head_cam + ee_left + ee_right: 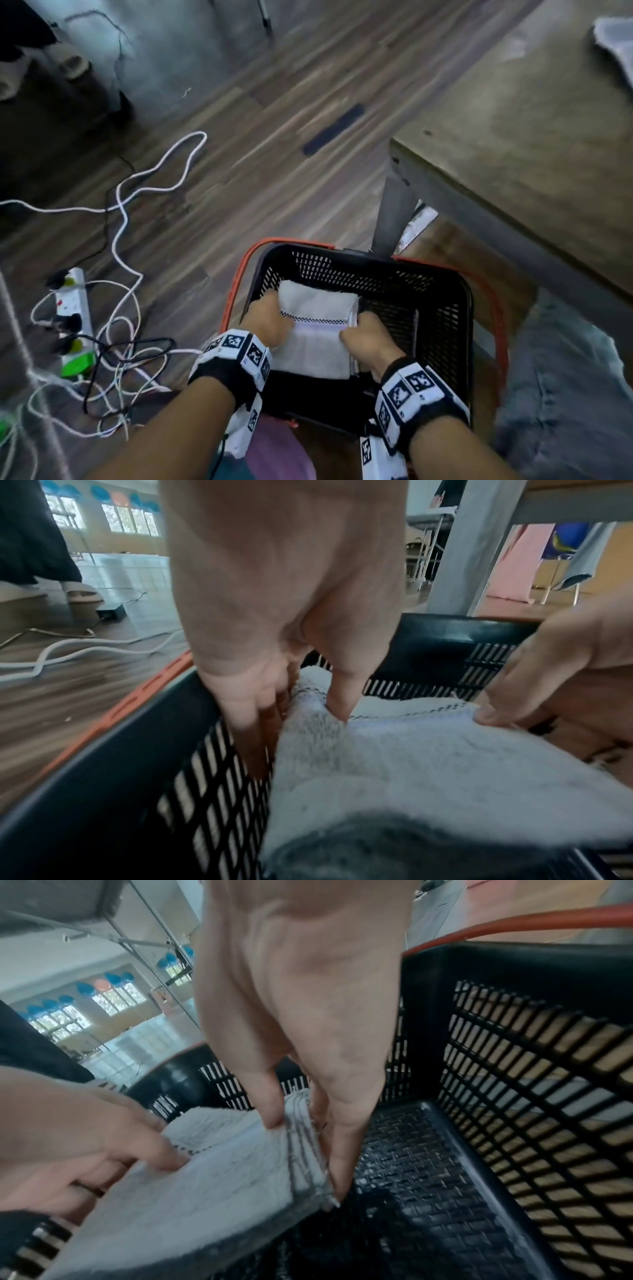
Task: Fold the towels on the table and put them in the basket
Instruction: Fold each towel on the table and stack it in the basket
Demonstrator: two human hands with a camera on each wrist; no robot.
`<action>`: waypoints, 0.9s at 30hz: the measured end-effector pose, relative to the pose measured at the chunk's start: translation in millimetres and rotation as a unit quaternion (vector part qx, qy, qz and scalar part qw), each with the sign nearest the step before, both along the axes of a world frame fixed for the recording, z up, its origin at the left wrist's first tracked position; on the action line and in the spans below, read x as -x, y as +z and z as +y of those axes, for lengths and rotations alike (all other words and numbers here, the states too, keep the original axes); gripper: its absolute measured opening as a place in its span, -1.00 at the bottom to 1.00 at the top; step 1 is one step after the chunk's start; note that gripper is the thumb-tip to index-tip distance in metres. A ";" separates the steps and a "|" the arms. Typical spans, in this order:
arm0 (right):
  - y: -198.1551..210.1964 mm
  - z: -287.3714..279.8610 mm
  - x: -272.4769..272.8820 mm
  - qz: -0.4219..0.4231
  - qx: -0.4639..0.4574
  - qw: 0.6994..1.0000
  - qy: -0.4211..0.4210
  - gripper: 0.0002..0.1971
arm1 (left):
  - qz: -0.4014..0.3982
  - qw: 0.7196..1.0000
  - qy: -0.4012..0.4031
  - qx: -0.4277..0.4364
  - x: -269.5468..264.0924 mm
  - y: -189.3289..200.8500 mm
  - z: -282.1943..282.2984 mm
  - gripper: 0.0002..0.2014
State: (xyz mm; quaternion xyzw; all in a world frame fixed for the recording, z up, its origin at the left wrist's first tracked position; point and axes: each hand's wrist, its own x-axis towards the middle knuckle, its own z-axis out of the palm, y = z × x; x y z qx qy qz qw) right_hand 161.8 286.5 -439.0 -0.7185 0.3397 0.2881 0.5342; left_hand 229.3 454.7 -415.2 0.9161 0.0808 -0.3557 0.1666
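Note:
A folded white towel [313, 327] [404, 772] [205, 1177] with a thin checked stripe sits inside the black slotted basket [442, 329] [113, 785] [514, 1096], against its left wall. My left hand [269, 320] [291, 696] grips the towel's left edge, thumb on top and fingers down between towel and basket wall. My right hand [364, 337] [304, 1134] pinches the towel's stacked right edge, thumb on top, fingers under it. Another white towel [615, 48] lies on the table at the far right.
The basket has an orange rim and handle [239, 270] and stands on the wood floor beside the table's grey leg [394, 212]. The table top [531, 137] stretches right. White cables and a power strip [73, 308] lie on the floor to the left.

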 end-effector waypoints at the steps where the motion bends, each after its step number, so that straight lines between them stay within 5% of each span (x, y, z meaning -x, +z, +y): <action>1: -0.6 -0.8 1.5 0.007 0.002 1.000 0.008 -0.68 | 0.012 1.000 0.002 -0.013 5.4 -0.9 2.8 -0.64; 9: -6.8 -0.2 3.2 0.032 0.044 0.998 0.036 -0.69 | 0.022 0.999 0.038 -0.028 12.9 -5.6 -3.6 -0.60; 17: -22.1 -12.7 -13.6 0.026 -0.033 0.998 0.037 -0.45 | -0.002 0.998 0.051 -0.030 -12.7 -23.7 -35.9 -0.41; 27: -40.4 -14.6 -20.0 0.080 -0.048 0.989 0.113 -0.59 | 0.092 0.991 -0.055 -0.083 -17.1 -51.8 -45.5 -0.63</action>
